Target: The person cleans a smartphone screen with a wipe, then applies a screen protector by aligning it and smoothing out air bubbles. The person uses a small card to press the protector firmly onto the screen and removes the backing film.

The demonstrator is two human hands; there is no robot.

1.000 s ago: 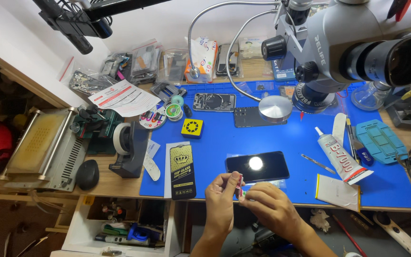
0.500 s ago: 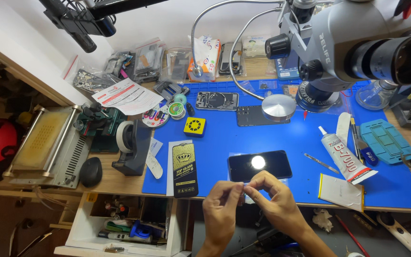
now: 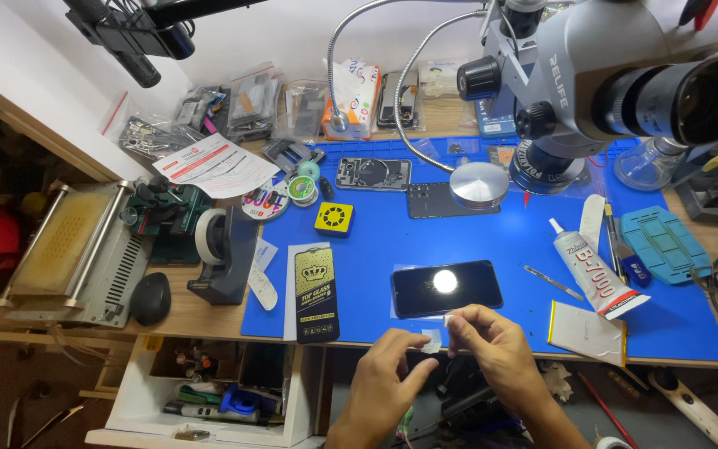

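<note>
The small white sachet (image 3: 432, 340) is pinched between both hands just off the near edge of the surface (image 3: 533, 249), held close and level so fingertips can work its edge. The left hand (image 3: 388, 378) has its grip closed on the sachet's lower corner; the right hand (image 3: 492, 349) grasps a strip at its top. Largest nearby is the microscope (image 3: 617, 75), overhanging the far right. The dark phone (image 3: 446, 287) lies flat just beyond the hands, a lamp glaring on it. A black package (image 3: 316, 293) lies left, a glue tube (image 3: 596, 270) right; nothing blocks the hands.
</note>
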